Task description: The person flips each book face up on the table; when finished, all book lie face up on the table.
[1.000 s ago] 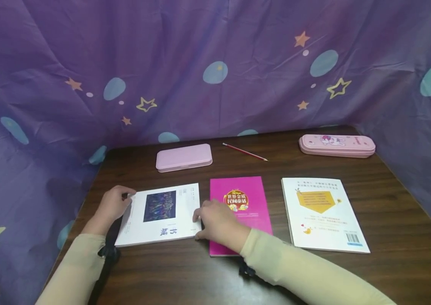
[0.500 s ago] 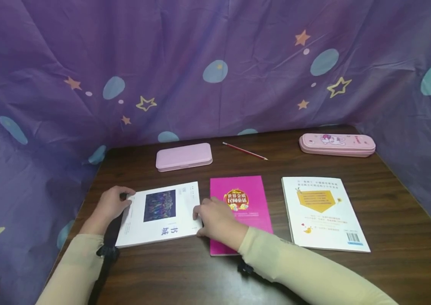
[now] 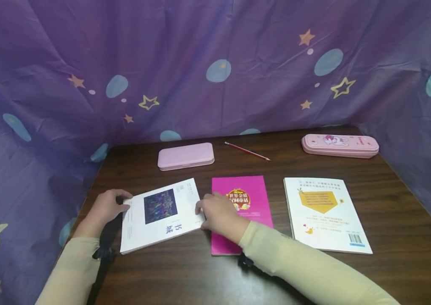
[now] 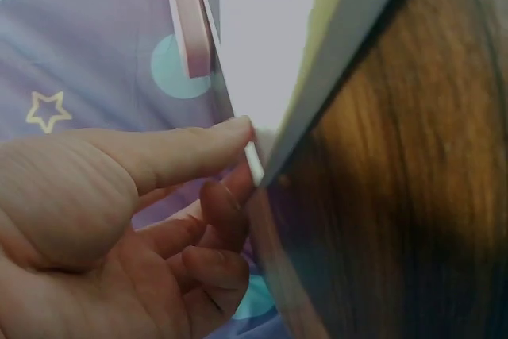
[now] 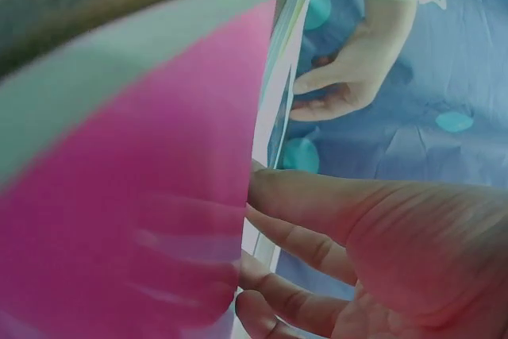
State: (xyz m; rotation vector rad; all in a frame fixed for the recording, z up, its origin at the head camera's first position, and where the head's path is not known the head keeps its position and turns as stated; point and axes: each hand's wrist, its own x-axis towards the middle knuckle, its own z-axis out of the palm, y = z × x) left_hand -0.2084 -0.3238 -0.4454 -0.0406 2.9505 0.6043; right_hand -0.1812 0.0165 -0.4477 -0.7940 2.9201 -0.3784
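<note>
We see both hands on the white book, which lies near the left edge of the tabletop, turned slightly askew, its near left corner close to the front-left part of the tabletop. The left hand pinches the book's left edge between thumb and curled fingers; the left wrist view shows the thumb on top and the fingers under the lifted edge. The right hand grips the book's right edge, thumb on the cover, fingers curled beneath, and it lies partly over the magenta book just beside it.

To the right, apart from the magenta book, lies a white book with a yellow panel. Toward the far edge sit a plain pink case, a red pencil and, near the far right corner, a pink pencil case with a rabbit. Purple starred cloth hangs around the tabletop.
</note>
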